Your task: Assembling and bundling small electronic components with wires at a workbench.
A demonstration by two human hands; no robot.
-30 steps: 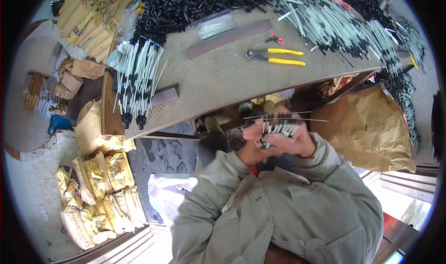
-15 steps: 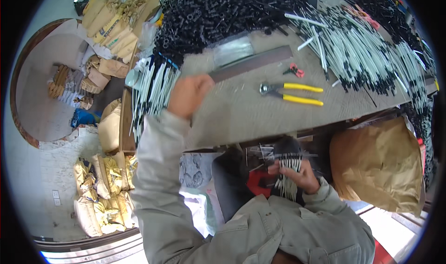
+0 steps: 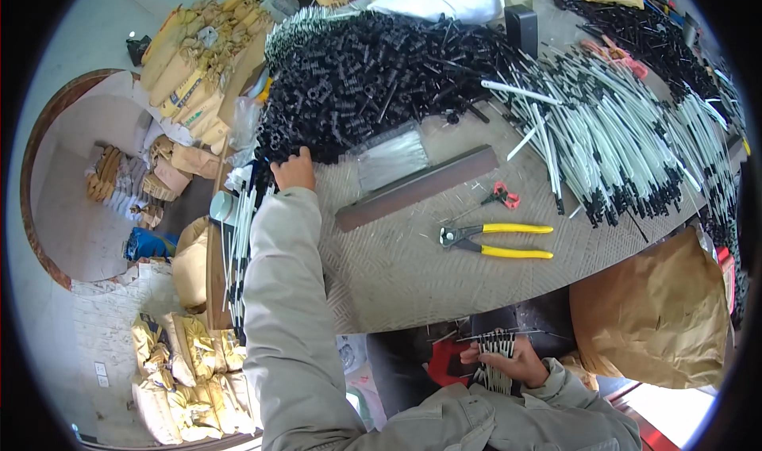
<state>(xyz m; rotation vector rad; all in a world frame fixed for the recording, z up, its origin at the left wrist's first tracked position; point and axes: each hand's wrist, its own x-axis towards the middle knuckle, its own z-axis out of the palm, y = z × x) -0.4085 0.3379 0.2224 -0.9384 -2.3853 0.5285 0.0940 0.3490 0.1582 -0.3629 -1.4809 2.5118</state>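
Fingers of your left hand (image 3: 295,173) bend at the edge of black plastic fittings (image 3: 381,78); whether they hold one, I cannot tell. Farther right, before the table (image 3: 397,288), white rods (image 3: 497,380) are bundled in your right hand (image 3: 525,364), closed around them.

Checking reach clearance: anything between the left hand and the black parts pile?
Nothing visible: the left hand is at the near-left edge of the black parts pile; contact is hard to tell. The clear plastic packet and dark bar lie to its right, out of the way.
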